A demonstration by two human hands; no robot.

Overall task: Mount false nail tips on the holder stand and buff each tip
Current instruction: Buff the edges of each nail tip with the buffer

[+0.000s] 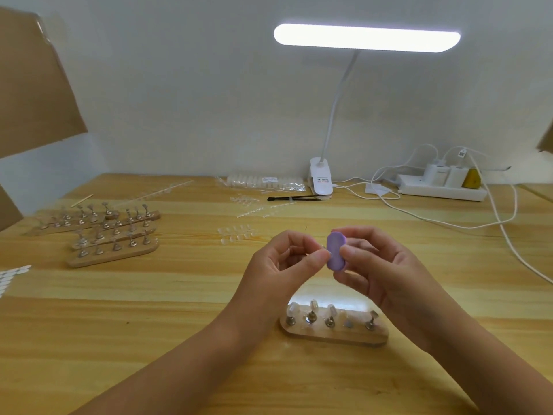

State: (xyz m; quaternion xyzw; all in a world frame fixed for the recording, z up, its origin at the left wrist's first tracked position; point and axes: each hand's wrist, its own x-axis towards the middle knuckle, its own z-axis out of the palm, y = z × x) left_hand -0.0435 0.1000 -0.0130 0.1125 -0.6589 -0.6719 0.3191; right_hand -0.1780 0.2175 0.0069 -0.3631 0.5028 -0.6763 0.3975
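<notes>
Above the light wooden oval holder stand (353,337) near the front of the pale wood table (179,310), the two hands are close together, fingertips almost meeting. The left hand (284,260) pinches a small clear false nail tip (322,248) between thumb and forefinger. The tip is mostly hidden, and I cannot tell whether it still sits on a metal peg. The right hand (386,265) pinches a lilac oval buffer block (335,253), thumb across its face, with the block's edge against the tip.

This looks like buffing, roughly midway through the stand. Three mounted tips (313,304) fill the left places, the fourth socket (348,324) is empty, and a bare metal peg (372,317) stands at the right end.

To do it well, the left fingers should grip low, leaving the tip's curved top free. Strokes should be short and light, following the curve. Turning the tip rather than the block should keep the abrasion even. Such thin plastic will likely flex or spring out under pressure, so a gentle touch matters. Working low over the table makes a dropped tip easy to find.
</notes>
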